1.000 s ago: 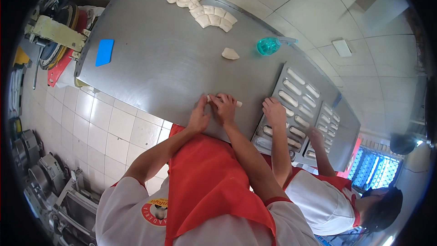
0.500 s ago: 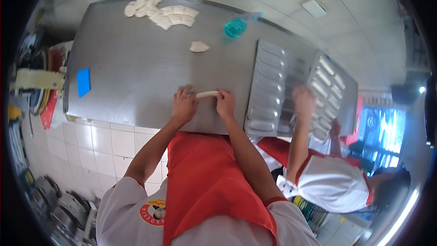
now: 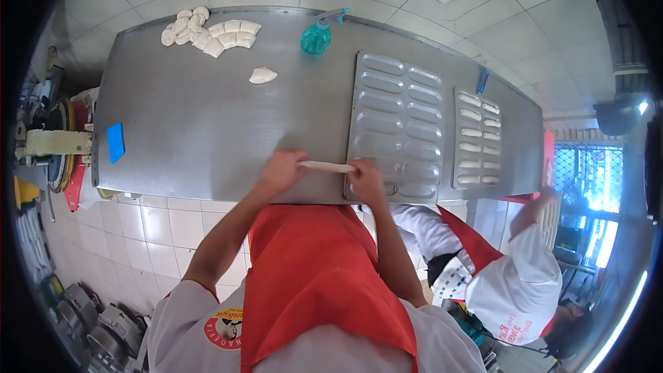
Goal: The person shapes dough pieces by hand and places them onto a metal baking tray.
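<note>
A thin, pale dough stick stretches between my hands near the table's front edge. My left hand pinches its left end; my right hand, slightly blurred, grips the other end over the left edge of an indented metal baking tray. Two columns of long oval hollows in that tray hold nothing. One loose flat dough piece lies farther back on the metal table. At the far left are joined cut dough pieces and a cluster of rounder dough lumps.
A teal spray bottle stands at the table's back. Right of the bare tray sits a second tray filled with dough sticks. A blue card lies at the left end. A co-worker is close on my right.
Both my hands have moved right with the dough stick, reaching the tray's edge. The co-worker's arm has drawn back from the trays, and the body has turned away. My view has shifted.
</note>
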Demonstrator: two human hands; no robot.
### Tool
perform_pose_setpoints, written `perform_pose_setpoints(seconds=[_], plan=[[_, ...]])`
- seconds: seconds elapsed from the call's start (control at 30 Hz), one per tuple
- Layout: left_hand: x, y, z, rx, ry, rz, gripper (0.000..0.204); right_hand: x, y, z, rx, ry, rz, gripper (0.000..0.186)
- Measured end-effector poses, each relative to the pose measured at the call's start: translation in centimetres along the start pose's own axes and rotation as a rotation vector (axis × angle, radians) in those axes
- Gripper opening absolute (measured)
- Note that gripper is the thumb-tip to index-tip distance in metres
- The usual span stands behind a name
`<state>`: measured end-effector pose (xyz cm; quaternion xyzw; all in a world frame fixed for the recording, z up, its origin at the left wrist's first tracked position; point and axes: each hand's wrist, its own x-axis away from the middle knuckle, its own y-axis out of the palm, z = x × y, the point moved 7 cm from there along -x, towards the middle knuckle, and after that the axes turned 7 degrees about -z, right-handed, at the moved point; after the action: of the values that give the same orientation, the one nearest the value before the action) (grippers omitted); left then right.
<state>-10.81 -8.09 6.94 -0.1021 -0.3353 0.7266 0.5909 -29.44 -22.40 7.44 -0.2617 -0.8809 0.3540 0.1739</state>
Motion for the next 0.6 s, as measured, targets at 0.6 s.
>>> perform_pose_setpoints(seconds=[0.6], plan=[[-8.3, 12.7, 9.8, -0.26, 0.118, -0.028, 0.027, 2.9, -8.0, 12.7, -0.097, 0.015, 0.065, 0.024]])
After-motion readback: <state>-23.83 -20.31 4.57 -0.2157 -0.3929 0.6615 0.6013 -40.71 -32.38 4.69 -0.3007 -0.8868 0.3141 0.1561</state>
